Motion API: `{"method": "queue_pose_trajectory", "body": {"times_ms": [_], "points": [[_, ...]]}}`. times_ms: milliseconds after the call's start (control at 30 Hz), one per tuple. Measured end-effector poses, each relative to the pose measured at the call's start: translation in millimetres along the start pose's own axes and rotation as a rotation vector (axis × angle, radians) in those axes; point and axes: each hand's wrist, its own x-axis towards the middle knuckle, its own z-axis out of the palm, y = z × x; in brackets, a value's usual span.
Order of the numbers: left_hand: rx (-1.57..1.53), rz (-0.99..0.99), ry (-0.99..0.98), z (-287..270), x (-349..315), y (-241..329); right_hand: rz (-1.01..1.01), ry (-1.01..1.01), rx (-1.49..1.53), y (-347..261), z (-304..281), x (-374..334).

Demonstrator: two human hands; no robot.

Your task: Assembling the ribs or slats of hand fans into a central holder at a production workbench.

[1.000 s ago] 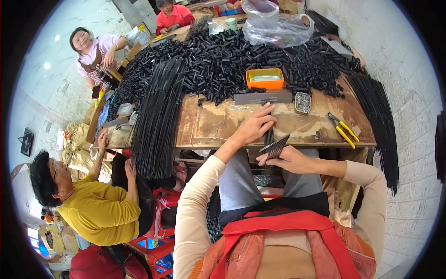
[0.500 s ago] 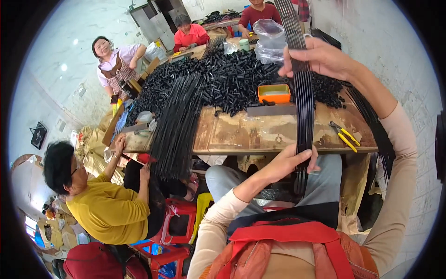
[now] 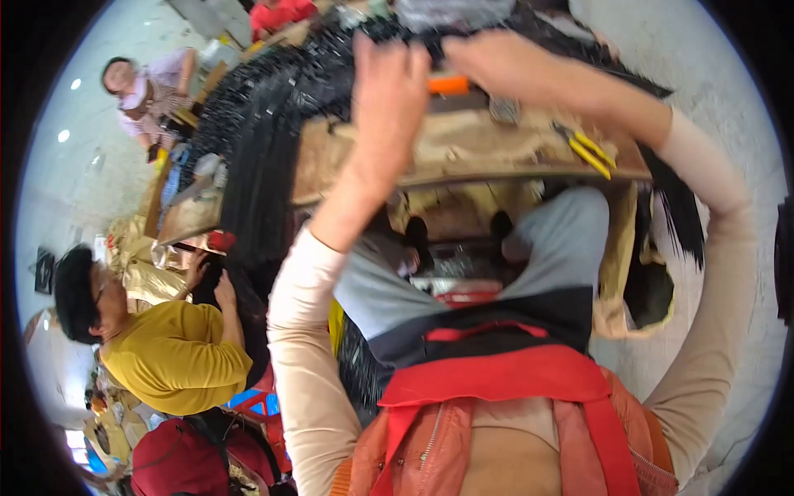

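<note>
My left hand (image 3: 389,99) and my right hand (image 3: 500,62) are raised side by side over the far part of the table, above the pile of short black tubular pieces (image 3: 314,62). Motion smears the fingers of both, and I cannot make out what they hold, if anything. An orange tray (image 3: 448,84) shows in the gap between them, partly covered. Below my right wrist lies a small grey piece (image 3: 504,110). Pliers with yellow handles (image 3: 589,153) rest on the table to its right.
Long black strips (image 3: 263,165) hang over the table's (image 3: 463,149) front edge at left, and more strips (image 3: 680,207) hang at its right end. A person in yellow (image 3: 178,351) sits at left. Others in pink (image 3: 157,91) and red (image 3: 281,12) are farther back.
The bundle of flat black strips has left its upright place between my hands. My left hand has moved up and far forward, my right hand leftward. The view has tilted down and blurred.
</note>
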Motion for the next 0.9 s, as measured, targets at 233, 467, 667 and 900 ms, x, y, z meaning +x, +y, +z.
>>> {"method": "queue_pose_trajectory", "body": {"times_ms": [233, 467, 667, 900], "points": [[-0.714, -0.334, -0.127, -1.0, -68.3, 70.3, 0.43, 0.507, 1.718, -36.3, 15.7, -7.7], [-1.891, -0.606, -0.881, 78.9, -178.1, 130.5, 0.715, 0.585, 1.625, -115.7, 147.2, -73.7], [-1.792, -0.789, -1.298, 53.5, -248.5, 176.3, 0.988, 0.498, 1.824, -172.2, 206.1, -132.2], [-1.332, -0.368, -1.409, 60.5, -270.5, 160.3, 0.874, 0.57, 1.821, -137.6, 200.7, -119.2]]}}
